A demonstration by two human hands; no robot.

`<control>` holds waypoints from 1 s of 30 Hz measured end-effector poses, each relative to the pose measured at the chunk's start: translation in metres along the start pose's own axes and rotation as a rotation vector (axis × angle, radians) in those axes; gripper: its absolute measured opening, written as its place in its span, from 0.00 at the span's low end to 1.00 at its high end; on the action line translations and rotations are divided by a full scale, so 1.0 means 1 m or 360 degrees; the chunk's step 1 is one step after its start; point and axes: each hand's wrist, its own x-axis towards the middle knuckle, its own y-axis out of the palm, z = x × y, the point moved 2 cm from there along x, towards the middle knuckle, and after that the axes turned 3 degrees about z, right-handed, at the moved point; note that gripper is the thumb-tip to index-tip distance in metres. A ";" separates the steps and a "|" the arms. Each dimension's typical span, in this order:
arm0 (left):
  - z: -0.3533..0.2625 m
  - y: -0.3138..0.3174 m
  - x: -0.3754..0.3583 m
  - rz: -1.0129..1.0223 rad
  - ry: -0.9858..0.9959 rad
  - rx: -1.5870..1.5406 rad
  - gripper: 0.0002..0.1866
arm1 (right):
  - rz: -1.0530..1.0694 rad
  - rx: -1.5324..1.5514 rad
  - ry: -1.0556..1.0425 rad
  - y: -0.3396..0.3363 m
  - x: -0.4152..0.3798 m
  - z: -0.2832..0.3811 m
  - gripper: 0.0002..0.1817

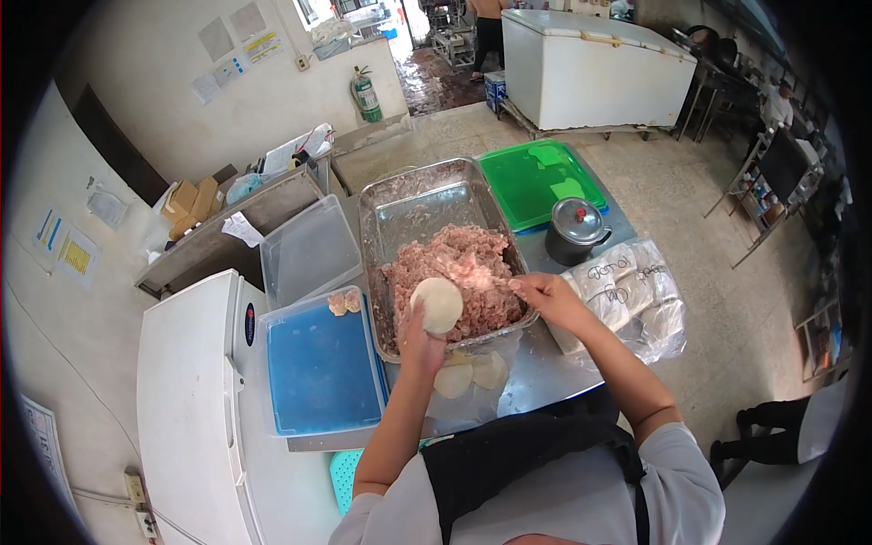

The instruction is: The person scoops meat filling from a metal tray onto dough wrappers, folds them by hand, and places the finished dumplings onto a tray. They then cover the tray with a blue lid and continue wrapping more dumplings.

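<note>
My left hand [422, 341] holds up a round, pale dough wrapper [437, 305] over the near edge of a deep metal tray [427, 202]. A big heap of ground meat filling [459, 250] fills the near part of that tray. At the tray's right rim, my right hand [549, 300] is closed in a pinch, pointing at the meat; I cannot tell what sits in its fingers. More dough wrappers [472, 372] lie on the metal table [536, 381] just in front of the tray. Left of it, a clear plastic container with a blue bottom [322, 372] has a few filled dumplings [344, 302] in its far corner.
Behind on the right lie a green tray [518, 204], a dark lidded pot [577, 232] and plastic-wrapped packs [627, 291]. An empty clear container [309, 245] stands at the left, beside a white freezer [191, 363]. Other people [490, 32] are farther off.
</note>
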 end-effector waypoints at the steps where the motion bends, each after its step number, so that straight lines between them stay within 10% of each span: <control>1: 0.003 0.010 0.006 0.0088 -0.0047 -0.0131 0.21 | 0.0029 0.0229 -0.0033 0.006 0.003 -0.001 0.17; 10: 0.014 -0.009 0.047 0.0618 -0.0214 -0.1069 0.36 | 0.0296 -0.1182 -0.0264 -0.008 -0.010 0.034 0.16; 11: 0.008 0.009 0.036 -0.0268 -0.0004 -0.0689 0.37 | 0.0305 -0.1367 -0.0259 -0.008 -0.014 0.036 0.16; 18: -0.017 0.021 0.025 -0.0172 -0.0239 -0.0461 0.37 | 0.0283 -0.1579 -0.0491 -0.015 -0.016 0.071 0.17; 26: -0.040 0.021 0.015 0.0298 -0.0145 -0.0697 0.30 | 0.0062 -0.0710 -0.0725 -0.013 -0.006 0.068 0.18; 28: -0.055 0.030 -0.005 0.0502 0.0124 0.0412 0.37 | 0.0045 -0.0456 -0.0661 -0.024 -0.005 0.063 0.17; 30: -0.070 0.036 -0.009 0.0676 0.0122 0.0492 0.39 | 0.0313 -0.0285 -0.0646 -0.029 -0.011 0.065 0.16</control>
